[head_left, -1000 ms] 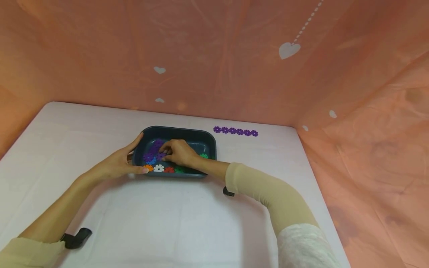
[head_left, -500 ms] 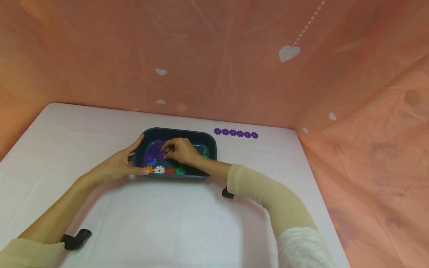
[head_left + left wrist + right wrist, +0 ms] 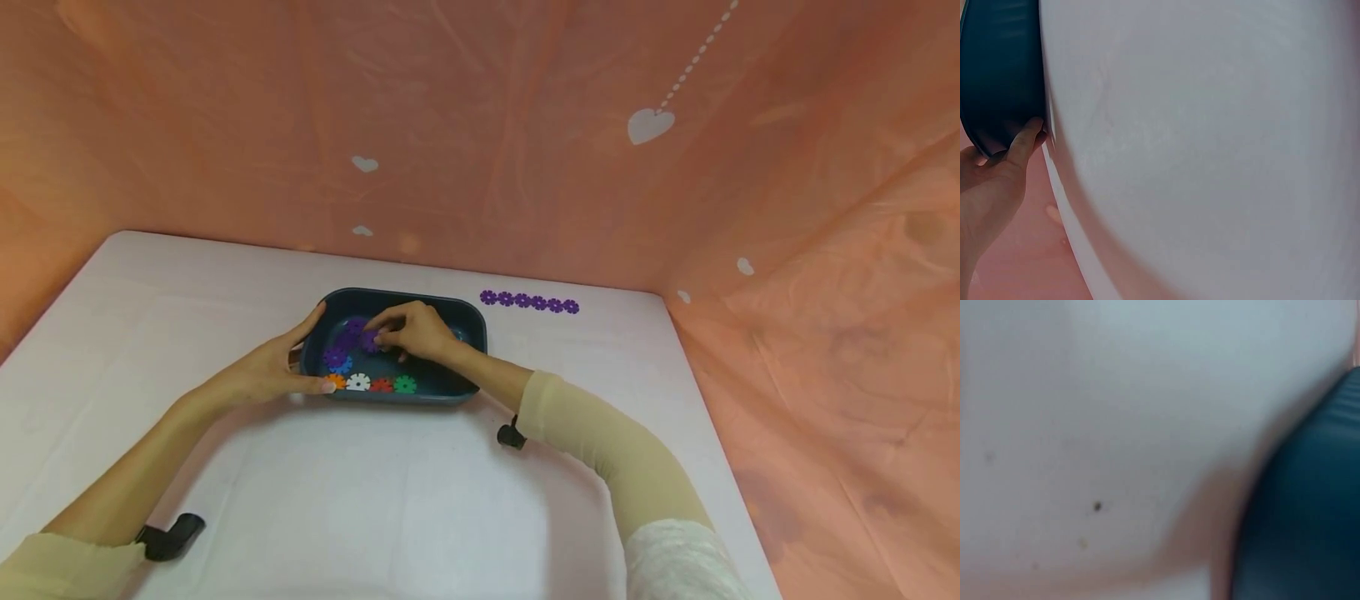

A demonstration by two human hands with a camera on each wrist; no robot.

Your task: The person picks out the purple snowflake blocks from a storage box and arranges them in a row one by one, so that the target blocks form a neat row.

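Pinching a purple disc with right fingers inside the dark tray, left hand gripping its end.

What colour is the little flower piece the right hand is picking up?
Purple flower piece, seen best in the head view.

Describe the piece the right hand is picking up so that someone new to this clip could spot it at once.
On the white table sits a dark blue tray, gripped at its left end by the left hand. Inside it, the right hand pinches a purple gear-shaped disc at its fingertips. Unlike the orange, white, red and green discs lying flat along the tray's near wall, this one is held in fingers.
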